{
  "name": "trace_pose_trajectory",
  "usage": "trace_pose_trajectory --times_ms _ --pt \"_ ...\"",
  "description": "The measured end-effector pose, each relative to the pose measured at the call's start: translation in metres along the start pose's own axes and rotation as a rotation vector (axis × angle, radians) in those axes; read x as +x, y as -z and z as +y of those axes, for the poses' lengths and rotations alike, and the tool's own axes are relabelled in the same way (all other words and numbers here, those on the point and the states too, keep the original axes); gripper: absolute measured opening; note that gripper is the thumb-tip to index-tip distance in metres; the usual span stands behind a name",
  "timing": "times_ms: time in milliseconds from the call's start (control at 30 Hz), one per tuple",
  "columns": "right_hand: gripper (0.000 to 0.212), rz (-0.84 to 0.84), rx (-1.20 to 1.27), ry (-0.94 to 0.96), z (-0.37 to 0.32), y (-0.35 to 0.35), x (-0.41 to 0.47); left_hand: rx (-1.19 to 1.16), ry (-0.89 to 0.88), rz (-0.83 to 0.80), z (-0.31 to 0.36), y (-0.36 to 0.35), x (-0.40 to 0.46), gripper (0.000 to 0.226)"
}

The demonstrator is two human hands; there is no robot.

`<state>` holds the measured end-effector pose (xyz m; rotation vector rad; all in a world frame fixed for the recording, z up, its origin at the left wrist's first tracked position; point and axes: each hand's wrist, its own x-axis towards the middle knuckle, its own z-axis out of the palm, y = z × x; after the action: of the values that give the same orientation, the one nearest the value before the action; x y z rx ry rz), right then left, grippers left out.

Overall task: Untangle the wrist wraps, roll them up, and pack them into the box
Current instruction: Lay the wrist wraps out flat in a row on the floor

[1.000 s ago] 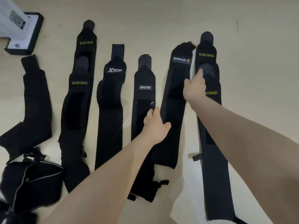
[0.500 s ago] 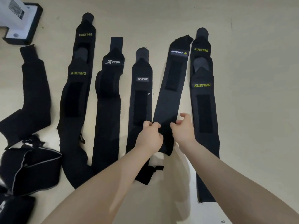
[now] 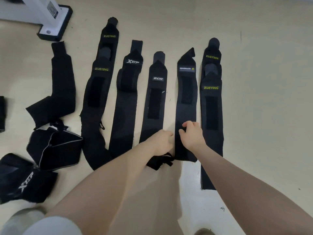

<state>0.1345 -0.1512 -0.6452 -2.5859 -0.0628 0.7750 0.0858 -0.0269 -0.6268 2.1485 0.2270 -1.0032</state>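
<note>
Wrist wraps lie flat on the floor [image 3: 254, 82] in a row, all black, long axis running away from me. Head view, L to R: bent unlabelled wrap [image 3: 61, 92], XUEYING pair [image 3: 98, 99] overlapped, XTEP wrap [image 3: 126, 102], MCYO wrap [image 3: 155, 102], MANUEKLEAR wrap [image 3: 187, 102], second XUEYING pair [image 3: 212, 107] overlapped. My left hand [image 3: 161, 141] sits at the near end of the MCYO wrap, fingers curled at the gap next to the MANUEKLEAR wrap; can't tell if they actually hold anything. My right hand [image 3: 192, 135] is on the near part of the MANUEKLEAR wrap, fingers and thumb curled, pinching its fabric. Thumb loop [image 3: 160, 161] of the MCYO wrap pokes out under my left wrist. Black pouch [image 3: 54, 146] w/ grey trim lies near left, rolled XTEP wrap [image 3: 25, 185] beside it. White stand base [image 3: 52, 26] sits far left.
</note>
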Motion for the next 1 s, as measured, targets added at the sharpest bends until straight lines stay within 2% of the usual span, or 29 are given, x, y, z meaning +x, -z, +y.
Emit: trace_pose_trajectory --times_ms 67,167,367,500,633,733,833,900,967,1000 --pt "0.035 -0.063 -0.053 0.067 -0.009 -0.003 -0.013 -0.031 -0.058 0.093 -0.013 0.012 -0.020 0.047" --pt "0.034 -0.198 -0.067 0.154 -0.040 -0.012 -0.035 -0.073 -0.033 0.093 -0.040 0.037 -0.056 0.039" --pt "0.026 -0.412 0.100 0.366 -0.167 -0.044 -0.082 0.165 0.113 0.113 -0.125 0.097 -0.136 0.036" --pt "0.030 -0.463 -0.085 0.505 -0.239 -0.084 -0.104 0.236 0.171 0.142 -0.193 0.129 -0.185 0.036" --pt "0.041 -0.561 -0.228 0.501 -0.286 -0.129 -0.119 0.295 0.188 0.296 -0.271 0.163 -0.218 0.046" --pt "0.047 -0.605 -0.278 0.453 -0.318 -0.151 -0.122 0.340 0.312 0.417 -0.336 0.190 -0.239 0.062" --pt "0.051 -0.580 -0.255 0.417 -0.358 -0.171 -0.124 0.166 0.518 0.536 -0.398 0.204 -0.255 0.063" --pt "0.047 -0.567 -0.226 0.395 -0.382 -0.190 -0.121 0.031 0.619 0.540 -0.430 0.200 -0.260 0.064" --pt "0.038 -0.581 -0.185 0.379 -0.402 -0.211 -0.118 -0.059 0.653 0.585 -0.452 0.193 -0.257 0.074" --pt "0.036 -0.600 -0.168 0.372 -0.411 -0.221 -0.117 -0.135 0.628 0.661 -0.459 0.193 -0.253 0.080"
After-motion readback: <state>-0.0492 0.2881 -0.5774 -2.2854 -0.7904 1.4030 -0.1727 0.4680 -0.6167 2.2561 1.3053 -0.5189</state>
